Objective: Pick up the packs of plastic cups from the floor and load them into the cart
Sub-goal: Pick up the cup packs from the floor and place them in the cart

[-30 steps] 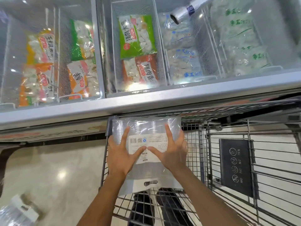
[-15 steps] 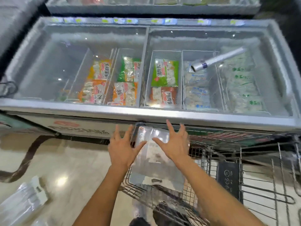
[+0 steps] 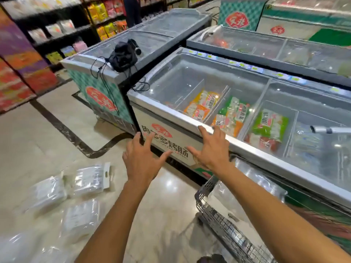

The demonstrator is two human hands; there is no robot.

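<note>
Several clear packs of plastic cups lie on the shiny floor at lower left: one with a white hang tab (image 3: 90,179), one left of it (image 3: 48,193), one nearer me (image 3: 79,221). The wire cart (image 3: 218,221) stands at lower right against the freezer, with a clear pack (image 3: 252,179) inside it, partly hidden by my right arm. My left hand (image 3: 141,158) and my right hand (image 3: 211,149) hover empty, fingers spread, above the floor in front of the freezer, between the cart and the floor packs.
A long chest freezer (image 3: 171,111) with frozen food bags runs diagonally ahead and to the right. A second freezer (image 3: 98,73) with a black bag and cables on top sits behind it. Store shelves (image 3: 22,59) line the left. A person stands far back.
Both hands let go of the pack, which now lies in the cart, and have drawn back. My view swung left, bringing the floor packs into sight.
</note>
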